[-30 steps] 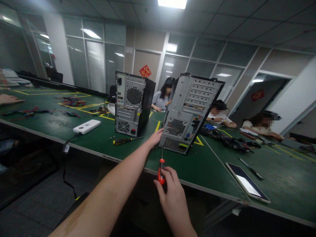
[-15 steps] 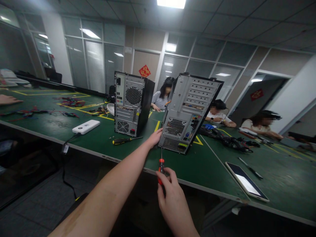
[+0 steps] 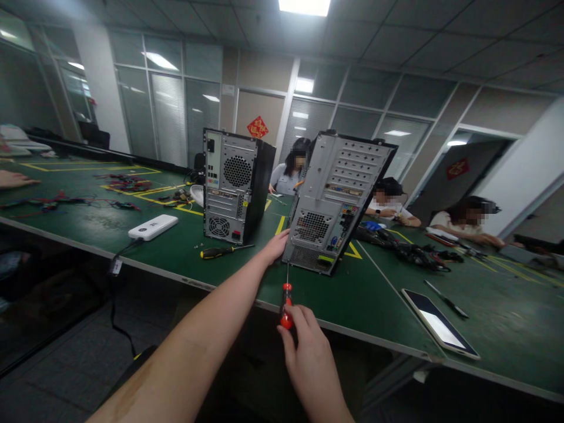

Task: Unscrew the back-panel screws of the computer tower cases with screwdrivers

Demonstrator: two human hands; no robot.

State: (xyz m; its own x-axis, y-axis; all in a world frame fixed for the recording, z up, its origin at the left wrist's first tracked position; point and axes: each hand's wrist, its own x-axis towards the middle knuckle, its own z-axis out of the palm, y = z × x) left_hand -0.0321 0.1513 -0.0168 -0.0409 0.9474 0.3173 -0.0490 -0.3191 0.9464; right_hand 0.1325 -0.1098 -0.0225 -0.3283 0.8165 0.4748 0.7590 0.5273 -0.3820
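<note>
A grey computer case (image 3: pixel 339 200) stands tilted on the green table (image 3: pixel 379 294), its rear panel facing me. My left hand (image 3: pixel 275 247) rests against the case's lower left edge, fingers together on the metal. My right hand (image 3: pixel 308 358) is closed around the red handle of a screwdriver (image 3: pixel 286 302). The thin shaft points up at the bottom left corner of the case.
A second, black case (image 3: pixel 235 185) stands upright to the left, with a black-and-yellow screwdriver (image 3: pixel 220 251) and small screws before it. A white power bank (image 3: pixel 153 227) and a phone (image 3: pixel 440 324) lie on the table. Cables (image 3: pixel 409 252) and several seated people are behind.
My right hand has turned slightly on the screwdriver handle and shifted a little. The left hand and the case stay put.
</note>
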